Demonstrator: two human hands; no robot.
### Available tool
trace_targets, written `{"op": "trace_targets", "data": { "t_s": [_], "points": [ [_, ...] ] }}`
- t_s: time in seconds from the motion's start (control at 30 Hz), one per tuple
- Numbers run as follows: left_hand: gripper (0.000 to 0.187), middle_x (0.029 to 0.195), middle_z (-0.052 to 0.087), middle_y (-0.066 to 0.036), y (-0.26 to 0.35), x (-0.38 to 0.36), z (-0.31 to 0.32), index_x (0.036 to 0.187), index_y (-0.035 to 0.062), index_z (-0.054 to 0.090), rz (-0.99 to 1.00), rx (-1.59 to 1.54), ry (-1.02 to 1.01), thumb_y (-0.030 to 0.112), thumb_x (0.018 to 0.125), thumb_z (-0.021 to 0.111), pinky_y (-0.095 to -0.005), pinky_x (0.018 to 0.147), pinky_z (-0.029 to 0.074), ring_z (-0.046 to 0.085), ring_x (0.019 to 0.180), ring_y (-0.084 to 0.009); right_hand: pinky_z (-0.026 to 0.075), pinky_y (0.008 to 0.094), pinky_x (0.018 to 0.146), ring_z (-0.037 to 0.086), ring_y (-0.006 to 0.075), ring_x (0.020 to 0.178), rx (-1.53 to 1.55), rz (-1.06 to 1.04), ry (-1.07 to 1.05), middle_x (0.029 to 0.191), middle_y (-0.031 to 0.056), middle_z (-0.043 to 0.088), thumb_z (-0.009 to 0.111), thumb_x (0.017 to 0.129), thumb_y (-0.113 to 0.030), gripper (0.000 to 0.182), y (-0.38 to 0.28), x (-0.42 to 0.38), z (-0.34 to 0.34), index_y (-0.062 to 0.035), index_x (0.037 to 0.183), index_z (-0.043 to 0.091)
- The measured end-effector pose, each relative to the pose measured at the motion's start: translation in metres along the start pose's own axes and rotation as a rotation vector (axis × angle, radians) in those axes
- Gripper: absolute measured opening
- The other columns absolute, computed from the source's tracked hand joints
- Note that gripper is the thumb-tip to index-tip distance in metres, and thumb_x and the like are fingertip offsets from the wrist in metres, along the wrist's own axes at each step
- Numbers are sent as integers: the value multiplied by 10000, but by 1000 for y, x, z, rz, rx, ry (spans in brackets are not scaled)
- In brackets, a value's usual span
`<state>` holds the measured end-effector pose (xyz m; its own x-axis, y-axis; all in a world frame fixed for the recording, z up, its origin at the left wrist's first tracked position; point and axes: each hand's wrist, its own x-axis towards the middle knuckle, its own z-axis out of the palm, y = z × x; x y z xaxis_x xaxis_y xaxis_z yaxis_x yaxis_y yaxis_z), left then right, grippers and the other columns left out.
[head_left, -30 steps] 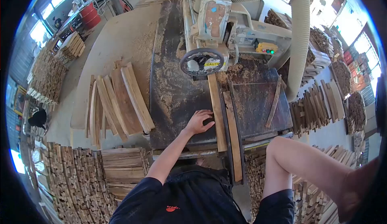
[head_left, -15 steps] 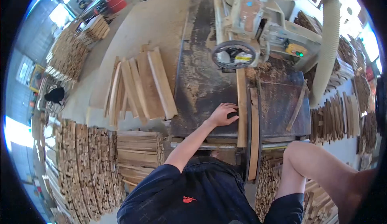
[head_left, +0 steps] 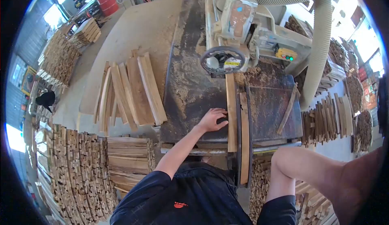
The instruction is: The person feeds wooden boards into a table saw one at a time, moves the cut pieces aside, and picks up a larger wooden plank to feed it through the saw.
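On the dark machine desk [head_left: 190, 91], left hand [head_left: 212, 119] still rests flat, fingers spread, against the wooden strip [head_left: 231, 111], gripping nothing; strip's far end has stayed under the handwheel [head_left: 219, 60] since a second ago. Right hand's grip: only the arm shows, cannot tell.

The table [head_left: 190, 83] at centre frame is dark, worn metal, matt and dusted with pale sawdust. The long strip [head_left: 231, 115] beside the left hand [head_left: 212, 119] is bare, unfinished wood with a rough sawn look, as are the curved boards [head_left: 133, 89] at mid-left. The machine [head_left: 239, 26] at upper centre is painted metal, chipped and dull, with a black handwheel [head_left: 224, 60]. The hose [head_left: 320, 42] at upper right is ribbed, matt plastic.
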<state>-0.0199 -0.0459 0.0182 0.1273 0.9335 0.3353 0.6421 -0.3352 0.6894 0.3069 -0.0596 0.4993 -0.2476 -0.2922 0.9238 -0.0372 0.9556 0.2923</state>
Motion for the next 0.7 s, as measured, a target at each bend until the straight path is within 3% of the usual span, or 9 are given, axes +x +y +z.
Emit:
{"op": "trace_targets", "data": {
  "t_s": [0.17,0.2,0.3,0.4,0.43,0.5,0.53,0.63,0.7],
  "points": [
    [422,1322,634,-150,0,0,-6,1112,39,702,-10,-45,-54,428,961,643,-520,1096,380,521,1309,-347,497,414,979,612,227,1202,167,134,79,1303,70,668,332,1109,-351,379,0,-14,18,-166,1309,597],
    [415,1317,633,-159,-2,0,-4,1110,37,699,6,-41,-47,420,959,647,-516,1090,384,524,1303,-353,497,414,978,611,226,1203,246,232,179,1302,68,670,324,1113,-353,383,0,-19,25,-171,1307,599],
    [418,1337,621,-138,-3,0,-4,1121,45,695,-9,-32,-72,427,960,641,-504,1083,387,511,1317,-340,505,485,884,589,259,963,110,657,781,936,102,597,564,940,-289,247,1,-98,70,-54,985,625],
    [417,1346,622,-124,-4,-2,-1,1114,46,697,13,-3,-40,429,958,641,-508,1067,398,514,1314,-334,516,363,869,644,197,841,-310,1019,88,842,30,688,709,902,-169,95,-18,-147,129,-75,905,727],
    [419,1346,624,-119,-7,-2,0,1126,52,697,3,-20,-50,432,961,638,-517,1069,397,513,1319,-336,522,326,811,647,158,834,-82,1279,37,879,51,718,701,931,-179,123,-28,-175,155,-86,873,758],
    [425,1338,631,-119,-4,-3,-2,1151,56,698,-33,19,-72,431,960,642,-522,1070,395,514,1322,-333,522,298,723,674,149,794,67,1437,-342,873,82,728,665,947,-136,129,-57,-234,177,-35,948,745],
    [425,1338,631,-119,-2,-4,-1,1151,56,698,-2,30,-87,431,960,642,-522,1070,395,514,1322,-333,527,299,721,677,152,779,148,1529,-350,869,112,728,675,955,-151,144,-81,-300,187,-23,973,739],
    [384,1278,667,-116,-4,4,-2,1051,44,710,49,22,-32,403,916,694,-486,1058,413,554,1281,-316,523,375,865,685,278,988,216,1585,-424,1040,133,728,704,912,-173,185,-136,-351,187,-28,1023,733],
    [392,1287,666,-116,1,0,-3,1057,42,714,9,36,-26,407,918,690,-484,1064,411,547,1293,-314,437,444,1028,567,304,1228,-108,1078,-775,1242,79,677,732,874,-201,183,-156,-360,178,-90,1019,753]
  ]
}}
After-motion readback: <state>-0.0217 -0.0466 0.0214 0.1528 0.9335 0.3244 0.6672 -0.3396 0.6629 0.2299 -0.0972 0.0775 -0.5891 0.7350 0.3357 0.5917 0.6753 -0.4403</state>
